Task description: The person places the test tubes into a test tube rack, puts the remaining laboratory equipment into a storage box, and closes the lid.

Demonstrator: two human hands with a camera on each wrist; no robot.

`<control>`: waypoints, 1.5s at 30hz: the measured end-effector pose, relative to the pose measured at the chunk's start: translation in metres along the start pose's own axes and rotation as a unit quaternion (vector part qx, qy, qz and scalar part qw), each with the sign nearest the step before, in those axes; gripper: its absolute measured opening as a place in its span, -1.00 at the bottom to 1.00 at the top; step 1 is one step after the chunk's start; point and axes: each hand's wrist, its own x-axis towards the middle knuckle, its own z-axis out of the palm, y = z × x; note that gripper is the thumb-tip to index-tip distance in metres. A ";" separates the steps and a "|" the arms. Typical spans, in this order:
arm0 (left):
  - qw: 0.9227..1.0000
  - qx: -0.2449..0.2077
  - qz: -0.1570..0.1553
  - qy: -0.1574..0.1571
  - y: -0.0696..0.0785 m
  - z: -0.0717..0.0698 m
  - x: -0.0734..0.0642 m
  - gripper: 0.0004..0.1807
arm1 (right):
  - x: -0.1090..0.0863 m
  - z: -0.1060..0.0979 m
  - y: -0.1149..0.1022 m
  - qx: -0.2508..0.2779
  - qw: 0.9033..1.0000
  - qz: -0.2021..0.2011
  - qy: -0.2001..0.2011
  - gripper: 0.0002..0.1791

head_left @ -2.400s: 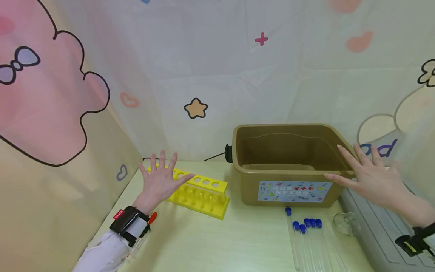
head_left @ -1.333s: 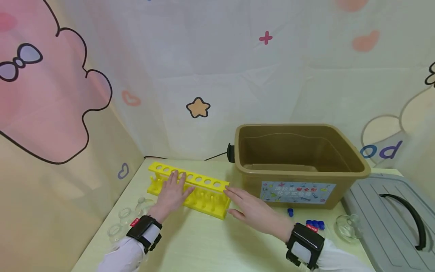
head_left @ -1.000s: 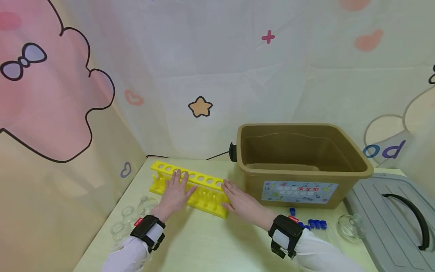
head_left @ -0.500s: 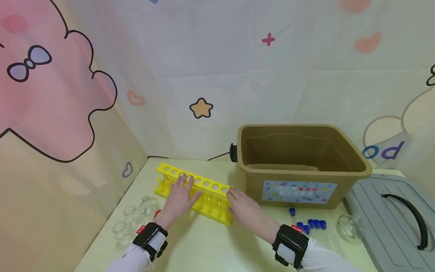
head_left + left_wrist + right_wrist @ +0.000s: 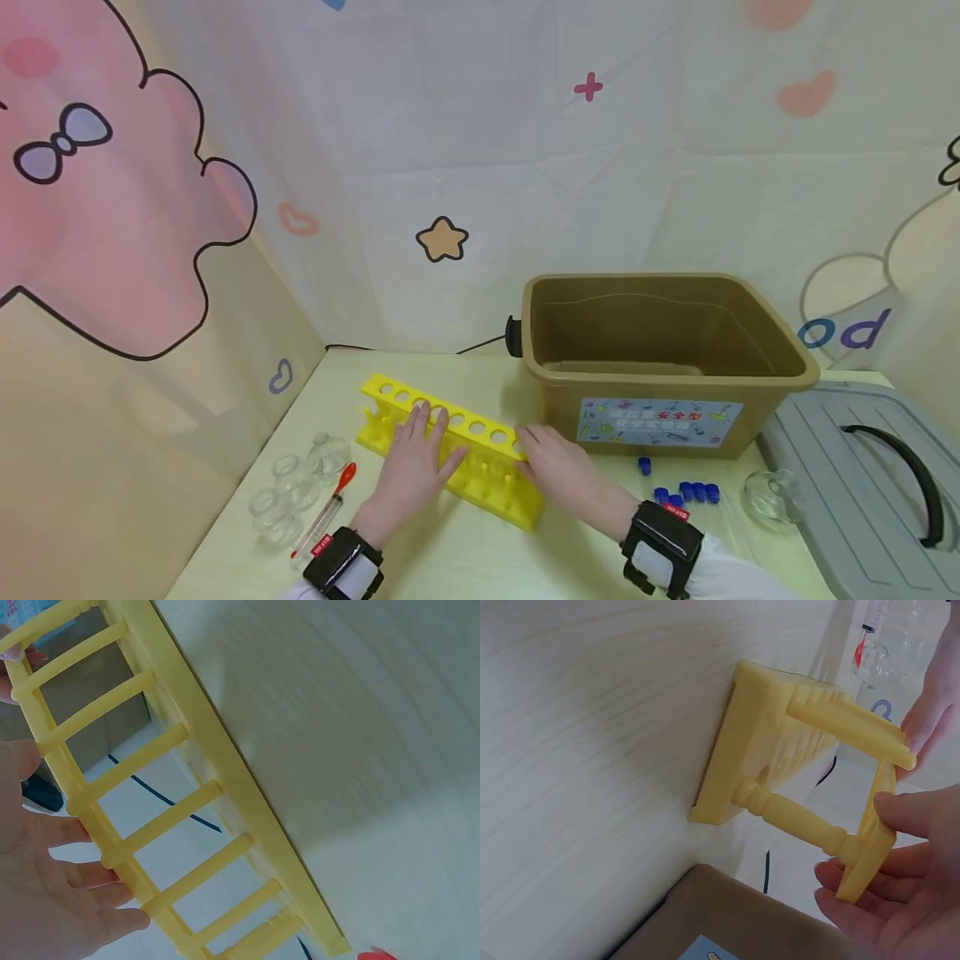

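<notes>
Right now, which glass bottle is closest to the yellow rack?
The round bottle at the back of the group on the left. Its neighbours stand farther from the yellow rack, and another bottle sits across the table, beside the grey lid.

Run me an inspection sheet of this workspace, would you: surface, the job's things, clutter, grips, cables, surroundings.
Surface: pale table with faint wood grain; spills: nothing seen.
Job's things: yellow rack with a row of holes, slanted across the table.
Clutter: clear vessels and a red-bulbed item at left, its exact type unclear; blue-capped tubes and a clear flask at right.
Grips: left grip holds the rack's upper plate partway along; right grip holds its right end.
Cables: thin black line along the table's back edge, probably a cable.
Surroundings: brown bin behind the tubes, gray lid to its right, printed backdrop behind.
</notes>
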 end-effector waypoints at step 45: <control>0.813 -0.504 -0.291 0.024 -0.042 0.009 -0.010 -0.56 | -0.064 -0.036 0.072 0.165 0.985 0.023 -0.044 -0.47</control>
